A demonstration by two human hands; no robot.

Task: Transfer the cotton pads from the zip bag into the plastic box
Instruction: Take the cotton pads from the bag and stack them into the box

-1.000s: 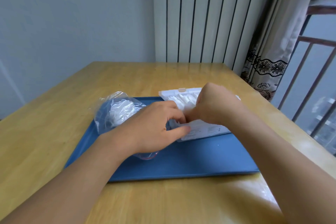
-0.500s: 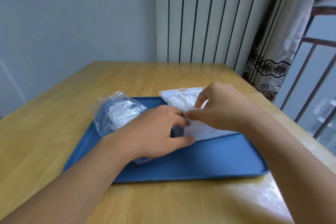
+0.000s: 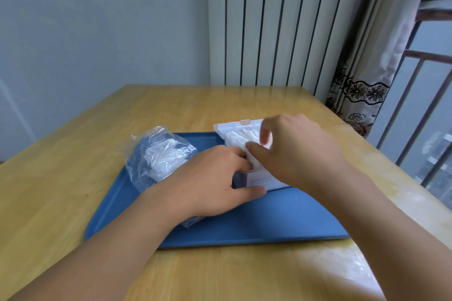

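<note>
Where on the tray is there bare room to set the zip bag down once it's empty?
The tray's near strip, between its front rim and the box, is bare. The far half is crowded: the bag sits far-left, the box far-right, and the left hand and right hand meet over the box.

We take the wooden table [image 3: 73,178] as our landmark; its light, glossy top fills the lower view. Behind its far edge, to the left, stands a plain pale blue-grey wall [image 3: 97,32]. Behind the far edge, right of centre, rises a white ribbed radiator [image 3: 269,22] with dark vertical gaps. Right of the table hangs a pale curtain [image 3: 362,76] with a black lace-pattern band. Beyond it we see a window [image 3: 430,105] with dark bars, admitting daylight.
</note>
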